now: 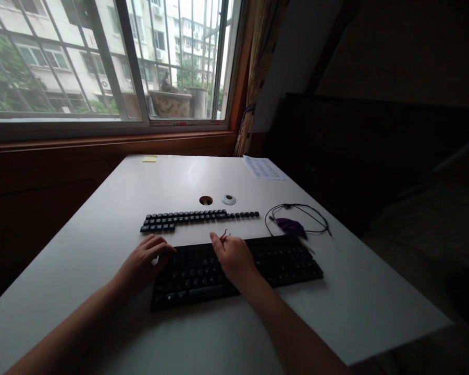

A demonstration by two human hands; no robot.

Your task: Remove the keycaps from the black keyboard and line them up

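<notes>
A black keyboard [203, 278] lies on the white table, turned slightly. Its upper rows look dark, with keycaps gone in places. My left hand [146, 260] is at its left edge, fingers curled and gripping the upper left corner. Over the middle of the keyboard, my right hand [234, 258] is closed around a thin reddish wire-like tool [225, 235]; its ends stick out past the thumb, and the rest is hidden in the fist. Behind the keyboard, loose black keycaps [185, 217] stand in several neat rows.
To the right lie a coiled black cable [316, 211] and a purple cloth pouch [291, 227]. Farther back are a cable hole [206, 200], its round cover [229, 199], printed paper [263, 168] and a yellow sticky note [149, 158]. A barred window is beyond the table.
</notes>
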